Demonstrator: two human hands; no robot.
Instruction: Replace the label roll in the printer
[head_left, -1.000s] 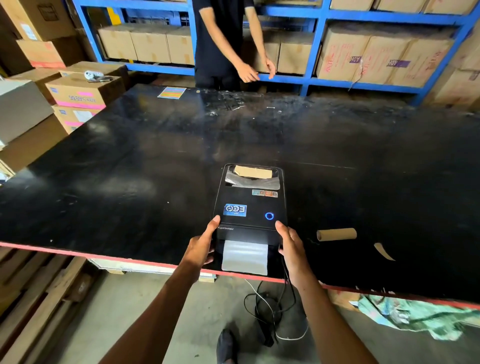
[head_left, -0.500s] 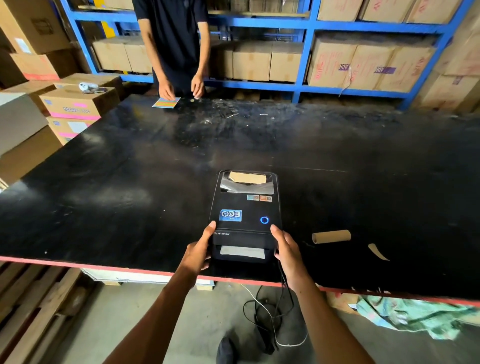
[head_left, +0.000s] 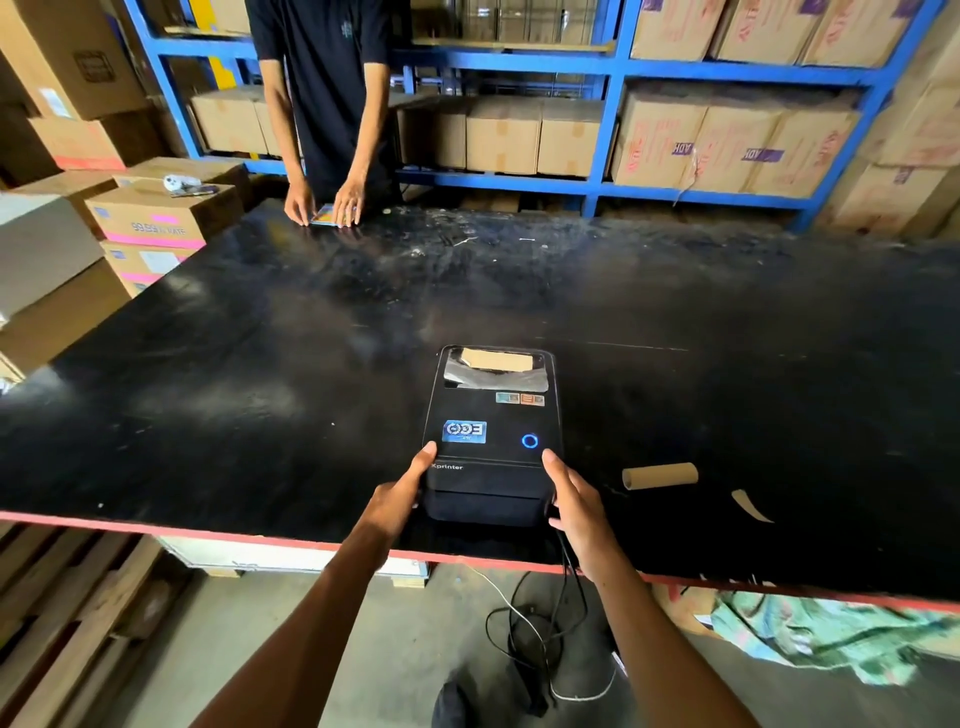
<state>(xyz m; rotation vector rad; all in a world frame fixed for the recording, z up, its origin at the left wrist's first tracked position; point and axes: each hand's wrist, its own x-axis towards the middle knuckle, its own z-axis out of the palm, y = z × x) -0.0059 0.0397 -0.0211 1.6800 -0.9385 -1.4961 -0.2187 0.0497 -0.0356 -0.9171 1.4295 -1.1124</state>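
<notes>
A black label printer (head_left: 491, 415) stands near the front edge of the black table (head_left: 260, 364), lid closed, a blue ring light lit on top. Through its rear window a brown cardboard piece shows. My left hand (head_left: 400, 499) grips the printer's left front corner, thumb on top. My right hand (head_left: 574, 499) grips the right front corner the same way. An empty brown cardboard core (head_left: 660, 475) lies on the table to the printer's right, and a curled paper scrap (head_left: 750, 506) lies just beyond it. No label paper shows at the front slot.
Another person (head_left: 322, 104) stands at the far side, both hands on a small card (head_left: 324, 214). Cardboard boxes (head_left: 161, 218) are stacked at the left; blue shelving (head_left: 613, 187) with boxes runs behind. Cables (head_left: 545, 623) hang from the printer to the floor. Wooden pallets (head_left: 62, 613) lie lower left.
The white label strip that hung from the front slot has gone from view. The person opposite stepped left and put both hands on the card. My hands stayed on the printer's front corners.
</notes>
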